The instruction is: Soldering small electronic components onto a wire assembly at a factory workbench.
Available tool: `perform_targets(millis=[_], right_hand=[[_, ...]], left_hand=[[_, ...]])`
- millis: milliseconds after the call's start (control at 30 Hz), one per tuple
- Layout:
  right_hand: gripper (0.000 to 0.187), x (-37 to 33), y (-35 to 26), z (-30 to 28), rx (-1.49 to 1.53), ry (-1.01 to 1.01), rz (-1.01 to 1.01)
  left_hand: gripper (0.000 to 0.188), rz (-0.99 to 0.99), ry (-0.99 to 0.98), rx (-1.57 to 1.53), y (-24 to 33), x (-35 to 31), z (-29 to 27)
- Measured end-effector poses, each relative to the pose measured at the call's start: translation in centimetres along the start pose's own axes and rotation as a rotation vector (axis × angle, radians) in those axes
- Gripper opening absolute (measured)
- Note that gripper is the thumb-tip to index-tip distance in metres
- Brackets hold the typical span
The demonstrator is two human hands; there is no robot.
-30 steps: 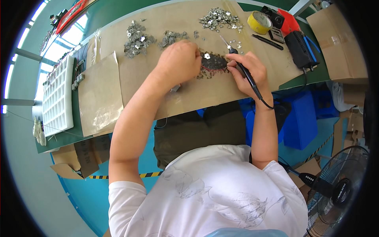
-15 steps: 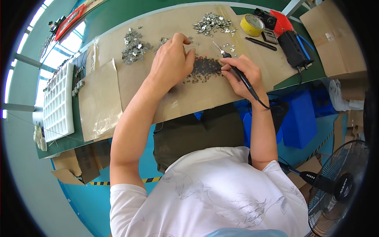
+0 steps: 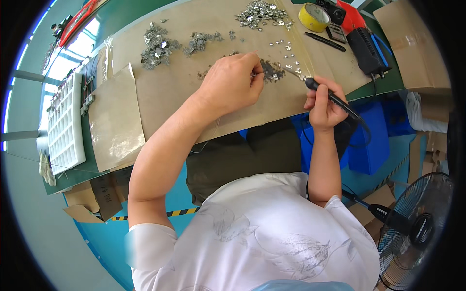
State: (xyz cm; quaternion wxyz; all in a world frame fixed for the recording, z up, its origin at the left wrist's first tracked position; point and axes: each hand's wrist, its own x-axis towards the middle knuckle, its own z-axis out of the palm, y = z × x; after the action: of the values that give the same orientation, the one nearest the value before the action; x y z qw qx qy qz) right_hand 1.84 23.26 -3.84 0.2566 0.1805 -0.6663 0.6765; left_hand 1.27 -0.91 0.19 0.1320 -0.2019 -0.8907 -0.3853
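My right hand (image 3: 326, 104) is closed round the black handle of a soldering iron (image 3: 335, 99), whose thin tip points up and left over the cardboard. My left hand (image 3: 232, 80) is closed in a pinch above the pile of small dark parts (image 3: 273, 72), hiding much of it. A fine pale wire, seemingly solder wire (image 3: 212, 132), runs from beneath this hand down past the table's edge, and a short bit shows at the fingertips. Small silver metal pieces (image 3: 290, 56) lie scattered close to the iron's tip.
Heaps of silver pieces (image 3: 262, 15) and grey metal parts (image 3: 158, 46) lie on the cardboard sheet (image 3: 184, 82). At the right are yellow tape (image 3: 313, 17), a black pen-like tool (image 3: 325, 41) and a black corded unit (image 3: 367, 53). A white compartment tray (image 3: 66, 123) stands left; a fan (image 3: 417, 228) stands right.
My left hand has moved right and down over the dark pile, its fingers drawn closer together. My right hand has carried the soldering iron to the right. The view has shifted slightly.
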Motion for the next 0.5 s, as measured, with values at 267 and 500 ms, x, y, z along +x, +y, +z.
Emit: perform_targets(millis=[267,500], right_hand=[[0.008,0.3,-0.5,-0.3,-0.172,-0.117,-0.195],[0.007,0.7,-0.9,-0.2,-0.247,-0.164,-0.24]], left_hand=[[0.011,-0.001,-0.026,0.088,0.0,-0.1,0.4],[0.012,-0.002,-0.034,0.112,0.0,0.1,0.7]])
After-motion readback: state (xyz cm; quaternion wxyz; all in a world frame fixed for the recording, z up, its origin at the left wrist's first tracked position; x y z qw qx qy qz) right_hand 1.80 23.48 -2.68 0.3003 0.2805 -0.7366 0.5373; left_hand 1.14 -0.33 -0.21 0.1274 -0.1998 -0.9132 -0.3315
